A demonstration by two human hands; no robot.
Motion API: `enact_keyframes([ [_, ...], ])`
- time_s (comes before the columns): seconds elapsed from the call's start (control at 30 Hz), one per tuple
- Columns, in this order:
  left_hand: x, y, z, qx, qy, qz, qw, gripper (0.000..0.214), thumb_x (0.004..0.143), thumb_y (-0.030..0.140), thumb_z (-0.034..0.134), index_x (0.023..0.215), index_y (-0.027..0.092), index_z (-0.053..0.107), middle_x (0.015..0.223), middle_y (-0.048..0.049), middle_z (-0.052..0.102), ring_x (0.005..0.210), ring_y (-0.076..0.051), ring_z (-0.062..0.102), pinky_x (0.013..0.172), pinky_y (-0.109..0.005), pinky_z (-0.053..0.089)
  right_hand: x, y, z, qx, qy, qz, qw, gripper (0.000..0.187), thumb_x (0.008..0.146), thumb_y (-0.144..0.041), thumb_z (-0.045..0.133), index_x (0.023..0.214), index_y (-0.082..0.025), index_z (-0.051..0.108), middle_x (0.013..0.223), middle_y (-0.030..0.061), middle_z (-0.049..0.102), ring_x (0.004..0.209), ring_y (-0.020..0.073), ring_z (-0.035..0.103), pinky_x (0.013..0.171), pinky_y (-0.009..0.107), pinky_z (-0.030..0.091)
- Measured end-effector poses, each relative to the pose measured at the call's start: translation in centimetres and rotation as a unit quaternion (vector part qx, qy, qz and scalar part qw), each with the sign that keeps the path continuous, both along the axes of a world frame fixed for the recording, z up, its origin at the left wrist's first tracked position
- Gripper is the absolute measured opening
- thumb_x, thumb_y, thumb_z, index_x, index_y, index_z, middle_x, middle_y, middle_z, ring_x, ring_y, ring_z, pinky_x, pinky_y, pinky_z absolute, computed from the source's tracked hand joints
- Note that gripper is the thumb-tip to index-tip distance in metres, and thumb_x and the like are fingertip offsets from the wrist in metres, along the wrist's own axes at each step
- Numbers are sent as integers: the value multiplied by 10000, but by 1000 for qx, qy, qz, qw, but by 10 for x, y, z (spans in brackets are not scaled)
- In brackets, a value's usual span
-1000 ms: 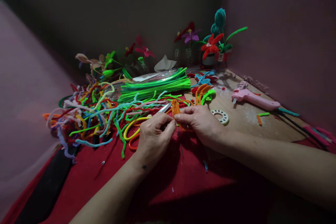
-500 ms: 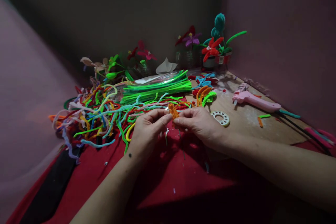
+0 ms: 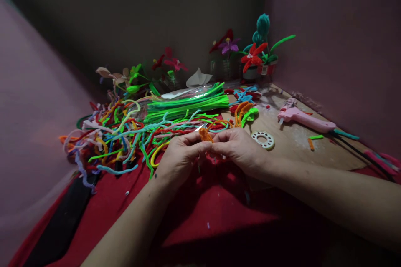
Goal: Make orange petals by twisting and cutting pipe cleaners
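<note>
Between both hands is a folded orange pipe cleaner piece (image 3: 205, 135), its fuzzy top sticking up above the fingertips. My left hand (image 3: 181, 152) is closed on it from the left, thumb stretched across its lower part. From the other side, my right hand (image 3: 239, 148) pinches the same piece, with thumb and forefinger meeting the left thumb. The piece's lower end is hidden by the fingers. Just behind it, a pointed metal blade (image 3: 201, 127) shows among loose pipe cleaners (image 3: 163, 127).
A tangled pile of pipe cleaners (image 3: 109, 133) lies left, with a green bundle (image 3: 191, 106) behind. At right, a pink glue gun (image 3: 305, 120) and a white holed disc (image 3: 263, 139) rest on a brown board (image 3: 291, 150). Pipe cleaner flowers (image 3: 253, 56) stand at the back.
My hands have drawn together, and the thumbs now cover more of the orange pipe cleaner piece. It tilts further left. The thin stem seen hanging below it is now hidden.
</note>
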State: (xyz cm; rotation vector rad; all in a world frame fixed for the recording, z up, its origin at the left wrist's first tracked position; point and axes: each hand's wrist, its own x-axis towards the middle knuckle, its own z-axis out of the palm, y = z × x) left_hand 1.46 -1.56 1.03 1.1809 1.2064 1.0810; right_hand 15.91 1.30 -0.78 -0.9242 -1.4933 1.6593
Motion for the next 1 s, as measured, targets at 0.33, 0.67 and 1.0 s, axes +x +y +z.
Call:
enact_keyframes([
  [0.33, 8, -4, -4, 268, 213, 139, 929, 43, 671, 182, 649, 646, 185, 684, 692, -3, 605, 686, -129, 552, 631, -233, 438, -3, -2, 2, -53, 15, -1, 998, 153, 605, -157, 556, 461, -144, 508, 432, -31, 450, 417, 62, 348, 439, 233, 241],
  [0.67, 7, -3, -5, 314, 279, 135, 897, 70, 719, 198, 619, 692, 179, 681, 700, -11, 618, 675, -130, 563, 629, -232, 446, -3, -6, 1, -48, -10, 6, 999, 185, 597, -124, 541, 423, -147, 479, 385, -38, 417, 386, 55, 318, 418, 240, 210],
  [1.0, 2, -2, 0, 261, 239, 154, 923, 96, 713, 235, 632, 652, 171, 667, 646, 2, 600, 633, -121, 544, 622, -238, 434, -1, -1, 2, -14, -11, 44, 999, 163, 641, -177, 574, 485, -136, 550, 428, -22, 466, 407, 64, 353, 443, 247, 248],
])
